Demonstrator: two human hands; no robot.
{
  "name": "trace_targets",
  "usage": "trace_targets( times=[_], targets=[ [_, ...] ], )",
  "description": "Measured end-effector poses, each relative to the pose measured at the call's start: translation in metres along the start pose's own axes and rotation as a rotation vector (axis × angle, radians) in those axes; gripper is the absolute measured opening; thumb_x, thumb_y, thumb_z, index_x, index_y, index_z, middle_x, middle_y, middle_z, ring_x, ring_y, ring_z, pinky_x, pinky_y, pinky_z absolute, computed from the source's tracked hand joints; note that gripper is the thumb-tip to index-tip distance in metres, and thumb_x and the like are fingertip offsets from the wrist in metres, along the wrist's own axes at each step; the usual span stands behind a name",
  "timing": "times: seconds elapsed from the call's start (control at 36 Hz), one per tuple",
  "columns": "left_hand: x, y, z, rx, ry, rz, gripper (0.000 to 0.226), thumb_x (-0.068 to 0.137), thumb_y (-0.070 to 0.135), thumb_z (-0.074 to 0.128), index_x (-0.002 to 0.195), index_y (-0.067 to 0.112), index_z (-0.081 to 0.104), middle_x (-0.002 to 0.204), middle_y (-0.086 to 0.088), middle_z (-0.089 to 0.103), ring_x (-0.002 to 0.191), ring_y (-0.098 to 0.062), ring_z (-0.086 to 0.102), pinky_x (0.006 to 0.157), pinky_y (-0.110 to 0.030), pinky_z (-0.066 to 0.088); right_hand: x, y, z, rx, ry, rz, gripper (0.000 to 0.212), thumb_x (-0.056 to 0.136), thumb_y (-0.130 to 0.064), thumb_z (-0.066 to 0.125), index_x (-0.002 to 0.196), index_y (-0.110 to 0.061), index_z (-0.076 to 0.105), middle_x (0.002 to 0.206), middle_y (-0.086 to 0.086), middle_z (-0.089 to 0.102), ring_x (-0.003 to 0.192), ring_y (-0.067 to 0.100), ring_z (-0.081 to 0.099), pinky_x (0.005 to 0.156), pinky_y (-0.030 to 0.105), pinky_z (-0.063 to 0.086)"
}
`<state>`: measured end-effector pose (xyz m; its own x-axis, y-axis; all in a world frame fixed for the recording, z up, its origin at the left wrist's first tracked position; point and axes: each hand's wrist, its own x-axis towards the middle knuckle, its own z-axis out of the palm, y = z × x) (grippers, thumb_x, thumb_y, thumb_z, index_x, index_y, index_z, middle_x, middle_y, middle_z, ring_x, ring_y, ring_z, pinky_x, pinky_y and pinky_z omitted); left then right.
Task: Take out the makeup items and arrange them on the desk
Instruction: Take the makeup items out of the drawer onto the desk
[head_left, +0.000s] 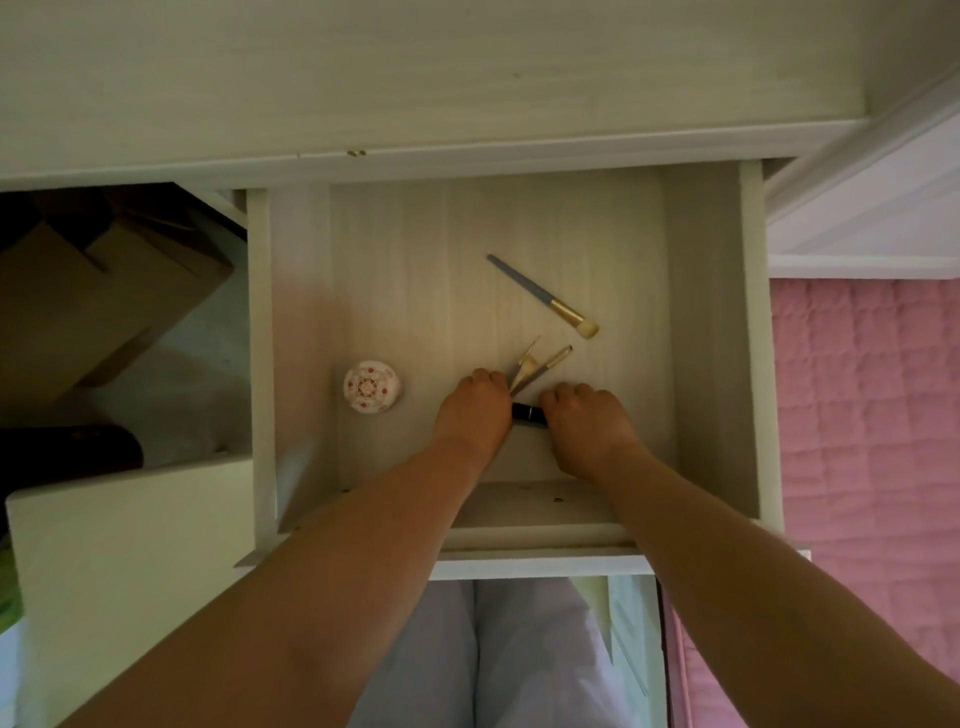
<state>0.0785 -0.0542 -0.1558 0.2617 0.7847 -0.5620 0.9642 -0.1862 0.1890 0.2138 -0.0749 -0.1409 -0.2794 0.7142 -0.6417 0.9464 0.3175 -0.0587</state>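
While the drawer (709, 332) stands pulled out below the desk top (415, 78), both hands are seen reaching into it from the near edge.

Left hand (472, 410): curled, fingers closed around the near ends of two thin brushes (535, 366), whose tips fan out towards the back of the drawer.

Right hand (587, 421): knuckles up, fingers bent over one end of a black tube (529, 414); whether the tube is gripped or only touched cannot be told. The tube lies between the two hands on the drawer floor.

Blue-handled brush (543, 296): lying loose and slantwise, behind the hands, apart from them.

Round patterned pot (372, 386): standing on the drawer floor, left of the left hand, untouched.

Pink quilt (872, 415): seen right of the drawer.
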Motion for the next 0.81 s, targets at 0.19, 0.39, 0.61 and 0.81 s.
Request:
trace_targets(
  times=[0.19, 0.39, 0.61, 0.81],
  targets=[
    [0.007, 0.001, -0.005, -0.143, -0.066, -0.084, 0.025, 0.098, 0.017, 0.042, 0.116, 0.002, 0.049, 0.119, -0.018, 0.054, 0.101, -0.029, 0.057, 0.068, -0.027, 0.034, 0.007, -0.002, 0.0, 0.076, 0.013, 0.034, 0.027, 0.092, -0.01, 0.044, 0.118, -0.006, 0.048, 0.118, 0.013, 0.051, 0.103, 0.025, 0.056, 0.075, 0.031, 0.045],
    [-0.002, -0.01, -0.017, -0.596, -0.061, -0.296, 0.015, 0.095, 0.018, 0.042, 0.095, 0.005, 0.05, 0.09, -0.016, 0.061, 0.075, -0.026, 0.059, 0.063, -0.035, 0.049, 0.003, 0.011, -0.005, 0.578, 0.05, 0.241, 0.026, 0.096, -0.01, 0.038, 0.12, -0.009, 0.045, 0.111, 0.013, 0.058, 0.086, 0.028, 0.058, 0.066, 0.031, 0.041],
    [-0.003, -0.023, -0.022, -0.935, 0.052, -0.373, 0.019, 0.098, 0.024, 0.039, 0.09, 0.01, 0.049, 0.078, -0.007, 0.058, 0.067, -0.022, 0.058, 0.068, -0.041, 0.053, 0.039, 0.017, -0.049, 0.658, 0.326, 0.443, 0.025, 0.098, -0.02, 0.04, 0.116, -0.005, 0.045, 0.099, 0.018, 0.063, 0.078, 0.032, 0.057, 0.06, 0.031, 0.037],
    [-0.005, -0.028, -0.041, -0.761, 0.33, -0.346, 0.016, 0.097, 0.019, 0.043, 0.083, 0.012, 0.044, 0.063, 0.004, 0.045, 0.05, -0.01, 0.041, 0.041, -0.017, 0.032, 0.067, 0.019, -0.059, 0.39, 0.255, 0.385, 0.034, 0.099, -0.024, 0.038, 0.129, -0.007, 0.036, 0.119, 0.016, 0.049, 0.091, 0.037, 0.06, 0.065, 0.038, 0.05]
  ],
)
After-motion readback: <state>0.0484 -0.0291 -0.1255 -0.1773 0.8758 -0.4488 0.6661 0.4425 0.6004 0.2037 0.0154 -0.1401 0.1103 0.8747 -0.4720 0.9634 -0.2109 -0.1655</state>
